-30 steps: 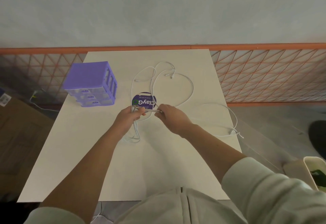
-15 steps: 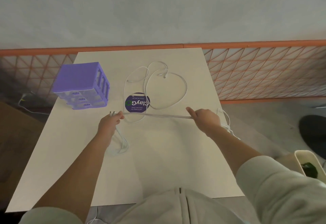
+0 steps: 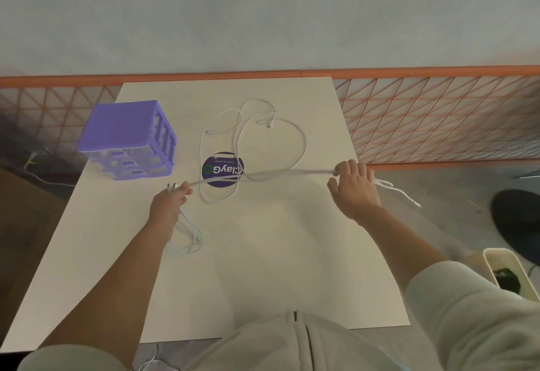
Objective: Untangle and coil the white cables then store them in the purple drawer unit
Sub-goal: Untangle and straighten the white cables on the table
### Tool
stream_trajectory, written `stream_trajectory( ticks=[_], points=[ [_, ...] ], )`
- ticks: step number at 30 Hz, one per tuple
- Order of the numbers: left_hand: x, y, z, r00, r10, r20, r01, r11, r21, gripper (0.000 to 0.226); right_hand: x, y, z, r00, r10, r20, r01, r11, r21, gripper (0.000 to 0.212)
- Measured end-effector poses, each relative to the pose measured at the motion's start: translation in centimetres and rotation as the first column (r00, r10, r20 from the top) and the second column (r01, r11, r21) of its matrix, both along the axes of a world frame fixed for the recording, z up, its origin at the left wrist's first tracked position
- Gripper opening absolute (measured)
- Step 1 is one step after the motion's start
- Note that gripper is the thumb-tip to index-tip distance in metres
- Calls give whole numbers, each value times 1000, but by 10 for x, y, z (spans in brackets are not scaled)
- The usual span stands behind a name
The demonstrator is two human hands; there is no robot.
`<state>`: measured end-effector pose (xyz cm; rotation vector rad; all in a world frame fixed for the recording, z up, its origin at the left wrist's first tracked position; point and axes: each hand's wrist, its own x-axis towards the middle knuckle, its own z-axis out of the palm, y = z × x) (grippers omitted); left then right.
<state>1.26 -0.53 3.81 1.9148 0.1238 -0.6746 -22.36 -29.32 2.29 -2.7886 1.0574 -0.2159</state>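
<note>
- On the far left, beyond the table's edge, a thin cord [image 3: 43, 178] trails over the dark floor.
- At the left rear of the white table [image 3: 263, 268] stands the purple drawer unit [image 3: 128, 140], upright, its three clear-fronted drawers pushed in and facing the person.
- Just right of and nearer than the unit, the left hand [image 3: 169, 204] pinches a white cable near its plug end, fingers curled around the cord; plug tips poke out past the knuckles toward the unit.
- Below that hand, gathered loops of cable [image 3: 187, 239] hang down and rest on the tabletop beside the forearm.
- From the left hand a stretched cable [image 3: 263, 175] runs nearly level, blurred, across to the right hand; it passes over a round purple sticker [image 3: 223, 169] printed with white lettering.
- Behind the sticker, the loose white cables [image 3: 292, 128] lie in wide overlapping curves on the middle and rear of the table, with several small connector ends lying near one another at the far side.
- At the table's right edge, the right hand [image 3: 355, 189] grips the stretched cable between thumb and curled fingers, palm down.
- Past that hand, a free cable tail [image 3: 400, 192] drops off the table's edge, its connector hanging over the floor.
- Farther right, an orange lattice fence [image 3: 438, 119] lines the wall, and a cream-coloured bin [image 3: 496, 259] sits on the floor near the person's right sleeve [image 3: 467, 321].
</note>
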Motion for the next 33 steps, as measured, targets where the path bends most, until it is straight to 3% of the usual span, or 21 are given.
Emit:
stream_trajectory(
  ticks=[7, 14, 19, 26, 30, 33],
  points=[
    [1, 3, 2, 1000, -6, 11, 5, 1000, 24, 24, -11, 19, -18, 952, -1, -307, 100, 946, 308, 33],
    [-6, 5, 0, 991, -114, 67, 111, 992, 57, 23, -20, 23, -26, 872, -121, -475, 164, 985, 50, 31],
    [-12, 1, 3, 985, -159, 61, 155, 986, 57, 29, -24, 22, -23, 820, -221, -529, 262, 965, 1, 29],
    [3, 6, -7, 990, -88, 111, 82, 995, 58, 23, -43, 18, -29, 863, -235, -447, 299, 951, 78, 31],
    [10, 11, -6, 992, -43, 120, 40, 999, 29, 23, -46, 15, -20, 907, -218, -361, 217, 975, -44, 36],
    [19, 21, -1, 992, 53, 111, -52, 999, -16, 23, -51, 4, -21, 941, -205, -269, 211, 977, -6, 34]
  ],
)
